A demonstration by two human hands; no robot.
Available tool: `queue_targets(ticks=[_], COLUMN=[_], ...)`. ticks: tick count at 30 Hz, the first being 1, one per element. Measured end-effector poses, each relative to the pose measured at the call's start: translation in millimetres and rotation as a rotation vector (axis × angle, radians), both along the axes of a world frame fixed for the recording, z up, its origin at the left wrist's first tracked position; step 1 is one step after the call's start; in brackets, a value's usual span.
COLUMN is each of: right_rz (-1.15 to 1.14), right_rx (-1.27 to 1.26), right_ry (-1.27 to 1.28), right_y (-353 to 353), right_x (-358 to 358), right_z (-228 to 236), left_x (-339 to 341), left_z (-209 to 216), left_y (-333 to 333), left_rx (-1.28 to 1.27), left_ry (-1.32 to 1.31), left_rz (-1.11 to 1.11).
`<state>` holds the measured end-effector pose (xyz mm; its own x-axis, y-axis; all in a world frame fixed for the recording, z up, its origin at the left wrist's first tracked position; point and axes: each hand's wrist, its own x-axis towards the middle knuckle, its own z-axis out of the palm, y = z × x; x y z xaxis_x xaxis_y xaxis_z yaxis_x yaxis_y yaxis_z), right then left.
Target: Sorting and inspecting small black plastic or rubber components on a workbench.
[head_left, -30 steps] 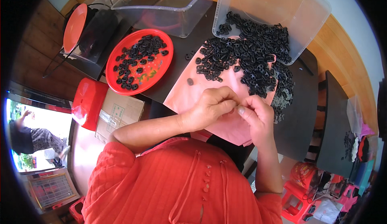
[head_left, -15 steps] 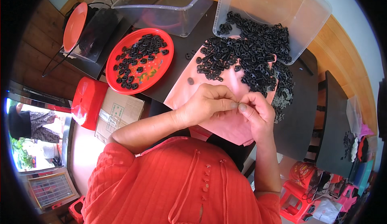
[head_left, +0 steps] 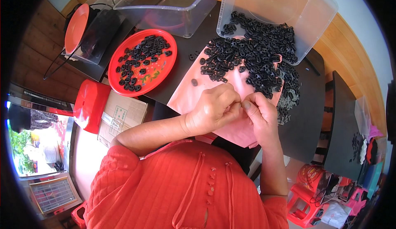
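Observation:
Over the pink cloth [head_left: 185,95], my left hand [head_left: 214,108] and my right hand [head_left: 262,114] meet fingertip to fingertip. Both are closed in a pinch, and whatever sits between the fingers is too small and covered to make out. Just beyond them a heap of small black oval pieces with holes [head_left: 260,60] spreads over the cloth. One dull brownish oval piece [head_left: 194,82] lies apart from the heap, to the left of my left hand. Small greyish bits [head_left: 290,99] are piled at the right edge of the cloth.
A red plate [head_left: 165,70] with more black pieces stands to the left. A clear plastic bin [head_left: 309,18] lies tipped behind the heap, and another clear bin [head_left: 177,21] stands at the back. A cardboard box [head_left: 121,113] and a red stool [head_left: 93,105] are at the left.
My left hand has turned and its fingers have curled in more at the pinch. My right hand has shifted slightly. Outside at the left, a person has moved partly out of sight.

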<state>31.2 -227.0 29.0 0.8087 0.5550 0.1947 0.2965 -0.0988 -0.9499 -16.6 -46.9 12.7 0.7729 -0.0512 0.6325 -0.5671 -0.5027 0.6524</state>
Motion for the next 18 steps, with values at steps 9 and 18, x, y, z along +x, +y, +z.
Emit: queue_targets(ticks=[9,18], right_rz=[-0.006,-0.042], right_rx=[0.044,0.021], right_ry=[-0.016,-0.132], right_y=[-0.3,-1.5], right_x=[-0.4,-2.8], right_z=[-9.2,-8.5], left_x=[-4.2,-3.1], left_z=[0.9,14.5], left_y=[-5.5,-1.5], left_rx=[-0.246,-0.918], left_ry=[0.27,0.943], left_rz=[0.013,-0.152])
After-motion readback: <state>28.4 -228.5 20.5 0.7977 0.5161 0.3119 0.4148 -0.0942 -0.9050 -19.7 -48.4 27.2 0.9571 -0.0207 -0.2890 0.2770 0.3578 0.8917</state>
